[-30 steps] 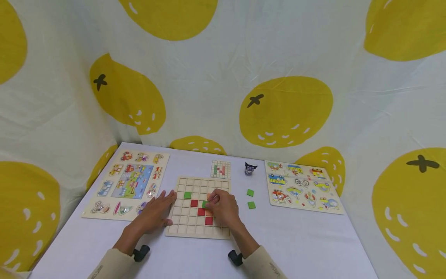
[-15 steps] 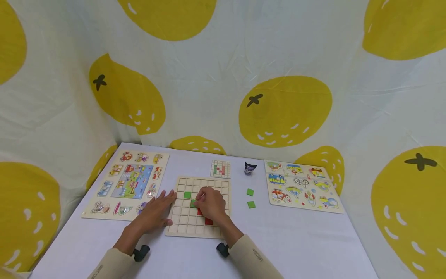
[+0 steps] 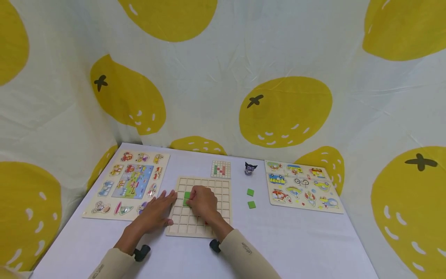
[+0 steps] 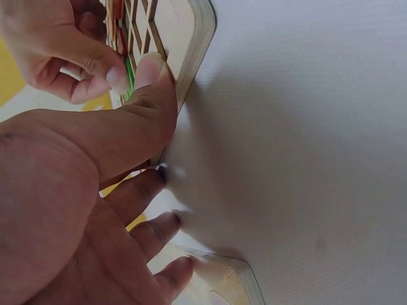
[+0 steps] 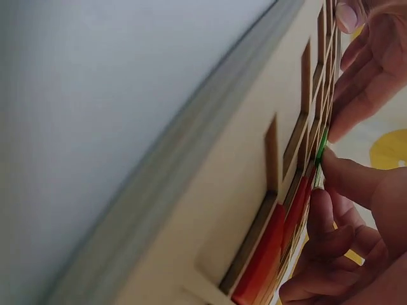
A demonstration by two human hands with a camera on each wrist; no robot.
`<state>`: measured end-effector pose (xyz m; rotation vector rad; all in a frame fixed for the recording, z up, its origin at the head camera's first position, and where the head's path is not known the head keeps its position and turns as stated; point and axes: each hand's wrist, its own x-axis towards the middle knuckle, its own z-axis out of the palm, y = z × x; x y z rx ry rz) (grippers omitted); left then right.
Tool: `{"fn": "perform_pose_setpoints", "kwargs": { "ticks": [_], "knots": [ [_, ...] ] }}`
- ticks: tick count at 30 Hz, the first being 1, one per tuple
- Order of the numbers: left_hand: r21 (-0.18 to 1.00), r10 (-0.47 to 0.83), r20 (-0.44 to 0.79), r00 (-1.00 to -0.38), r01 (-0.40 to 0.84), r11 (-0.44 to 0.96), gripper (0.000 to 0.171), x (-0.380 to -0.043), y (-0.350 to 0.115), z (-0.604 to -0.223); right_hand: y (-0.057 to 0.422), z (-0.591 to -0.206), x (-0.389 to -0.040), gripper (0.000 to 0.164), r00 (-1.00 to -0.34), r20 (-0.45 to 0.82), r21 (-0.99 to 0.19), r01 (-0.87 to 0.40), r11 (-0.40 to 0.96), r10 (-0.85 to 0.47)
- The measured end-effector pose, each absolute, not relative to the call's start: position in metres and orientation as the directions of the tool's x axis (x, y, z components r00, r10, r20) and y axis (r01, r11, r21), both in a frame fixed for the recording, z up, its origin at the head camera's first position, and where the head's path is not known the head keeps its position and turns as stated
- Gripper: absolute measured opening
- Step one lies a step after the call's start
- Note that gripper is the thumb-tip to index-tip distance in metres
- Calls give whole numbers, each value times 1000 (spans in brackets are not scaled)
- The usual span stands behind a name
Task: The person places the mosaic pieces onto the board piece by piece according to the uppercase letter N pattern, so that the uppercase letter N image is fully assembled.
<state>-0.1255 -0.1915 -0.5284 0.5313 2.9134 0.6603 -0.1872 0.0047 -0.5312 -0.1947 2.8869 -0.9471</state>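
A wooden grid board lies in front of me on the white table. My right hand is over it, thumb and fingertips pinching a small green square tile at a cell left of the middle. Just beyond that cell sits another green tile. In the right wrist view, red tiles lie in cells beneath my hand, which hides most of them from the head view. My left hand rests at the board's left edge with spread fingers; its thumb touches the board's rim in the left wrist view.
Two loose green tiles lie right of the board. Behind it is a small pattern card and a dark eared figurine. Vehicle puzzle boards stand to the left and right. A lemon-print cloth hangs behind.
My right hand has moved left across the board with the green tile, stopping at a cell below the other green tile. The left hand has stayed at the board's edge.
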Motion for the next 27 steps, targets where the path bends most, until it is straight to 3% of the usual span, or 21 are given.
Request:
{"fn": "perform_pose_setpoints", "kwargs": {
  "ticks": [11, 20, 27],
  "knots": [
    [439, 355, -42, -934, 302, 846, 94, -127, -190, -533, 24, -523, -183, 12, -983, -56, -669, -93, 737, -174],
    [433, 346, -38, -937, 297, 851, 95, -126, -190, -529, 82, -514, -193, 19, -1000, -13, -729, -4, 684, -20],
    [443, 339, -44, -940, 286, 850, 95, -124, -188, -524, 135, -522, -205, 26, -996, 14, -677, 57, 733, 91]
  ]
}}
